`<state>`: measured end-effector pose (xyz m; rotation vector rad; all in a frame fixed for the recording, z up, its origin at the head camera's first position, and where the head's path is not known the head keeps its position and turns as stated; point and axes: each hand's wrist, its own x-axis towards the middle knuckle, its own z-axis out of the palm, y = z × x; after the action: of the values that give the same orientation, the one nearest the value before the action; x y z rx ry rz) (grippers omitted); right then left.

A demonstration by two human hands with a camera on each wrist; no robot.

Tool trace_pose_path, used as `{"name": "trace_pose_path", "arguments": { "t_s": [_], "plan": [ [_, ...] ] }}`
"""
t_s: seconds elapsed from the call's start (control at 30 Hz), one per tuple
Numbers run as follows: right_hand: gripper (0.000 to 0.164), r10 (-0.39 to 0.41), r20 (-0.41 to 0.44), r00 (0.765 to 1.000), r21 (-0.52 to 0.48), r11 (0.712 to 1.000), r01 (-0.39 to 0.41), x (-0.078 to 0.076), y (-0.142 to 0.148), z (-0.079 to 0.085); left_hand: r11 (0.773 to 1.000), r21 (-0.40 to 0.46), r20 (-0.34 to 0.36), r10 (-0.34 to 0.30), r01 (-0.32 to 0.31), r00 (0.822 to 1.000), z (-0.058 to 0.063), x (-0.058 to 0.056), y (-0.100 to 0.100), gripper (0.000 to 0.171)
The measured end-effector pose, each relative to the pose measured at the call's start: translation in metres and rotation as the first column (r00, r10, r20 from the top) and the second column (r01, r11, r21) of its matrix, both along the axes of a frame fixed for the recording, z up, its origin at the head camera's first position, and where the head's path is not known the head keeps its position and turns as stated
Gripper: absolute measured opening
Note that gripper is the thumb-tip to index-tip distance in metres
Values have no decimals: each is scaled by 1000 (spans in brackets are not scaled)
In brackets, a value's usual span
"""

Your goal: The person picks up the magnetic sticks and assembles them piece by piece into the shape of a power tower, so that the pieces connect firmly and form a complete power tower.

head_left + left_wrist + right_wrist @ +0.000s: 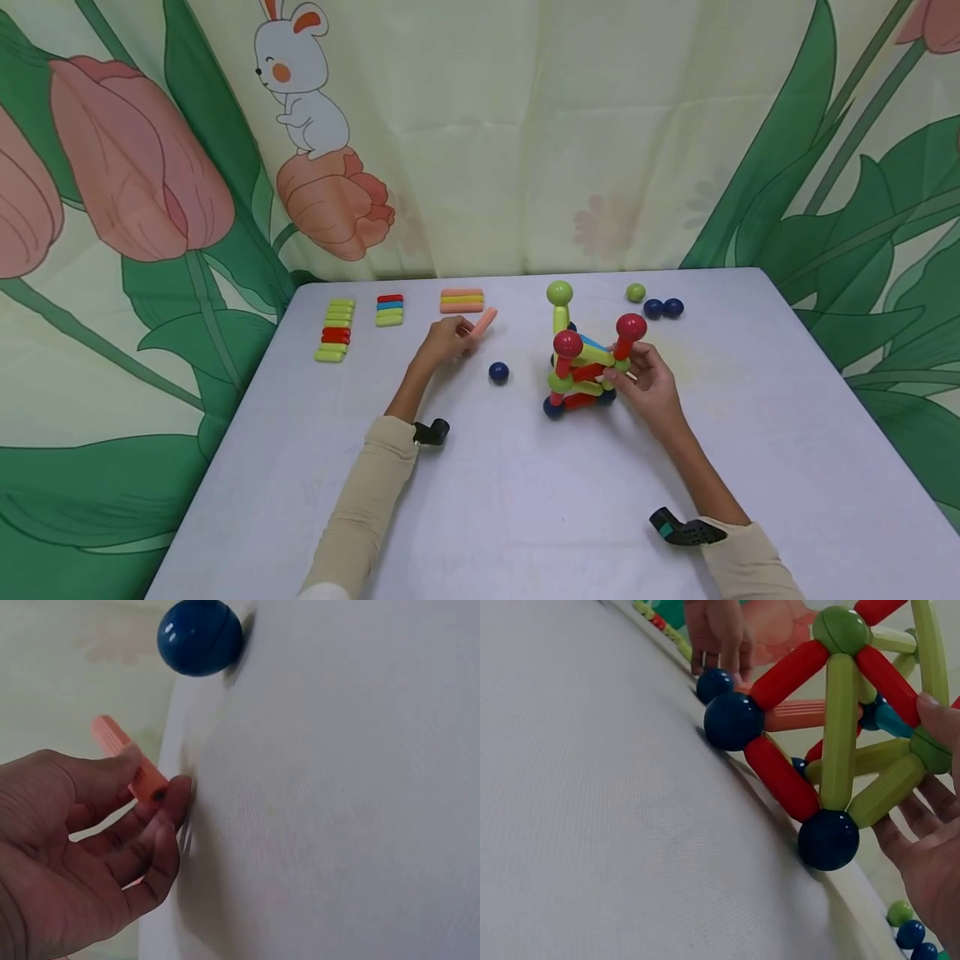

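Pinched between the thumb and fingers of my left hand (pixel 447 340) is a salmon-orange toy rod (pixel 483 322), tilted just above the table; in the left wrist view the rod's near end (pixel 152 789) shows a dark spot. A loose dark blue ball (pixel 498 372) lies between the two hands. My right hand (pixel 651 383) grips the right side of a standing ball-and-rod structure (pixel 587 373), with the thumb against a green ball (pixel 931 748). Red, green, orange and blue rods join its balls. Two red balls and one green ball top its upright rods.
At the back left lie a column of green and red rods (pixel 335 333), a short stack of red, blue and green rods (pixel 389 311), and orange and yellow rods (pixel 461 301). Behind the structure to the right sit a green ball (pixel 636 292) and two dark blue balls (pixel 653 309).
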<state>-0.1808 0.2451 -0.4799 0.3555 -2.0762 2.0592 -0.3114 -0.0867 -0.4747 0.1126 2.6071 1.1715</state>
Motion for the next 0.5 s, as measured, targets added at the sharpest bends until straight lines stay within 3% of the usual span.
{"name": "trace_pose_path", "arguments": {
  "t_s": [0.13,0.23,0.37,0.5],
  "plan": [
    [36,-27,33,999,27,999,26,-4,4,-2,995,95,26,-27,24,999,6,3,5,28],
    [31,-15,73,997,50,999,11,-9,7,-3,970,234,24,-67,59,998,12,5,11,29],
    [26,70,109,992,-9,998,-70,-17,10,-4,904,423,36,-88,65,995,20,7,22,33],
    [29,160,129,979,-58,986,-154,-23,10,-6,816,578,96,-59,-7,994,27,12,34,36]
  ]
}}
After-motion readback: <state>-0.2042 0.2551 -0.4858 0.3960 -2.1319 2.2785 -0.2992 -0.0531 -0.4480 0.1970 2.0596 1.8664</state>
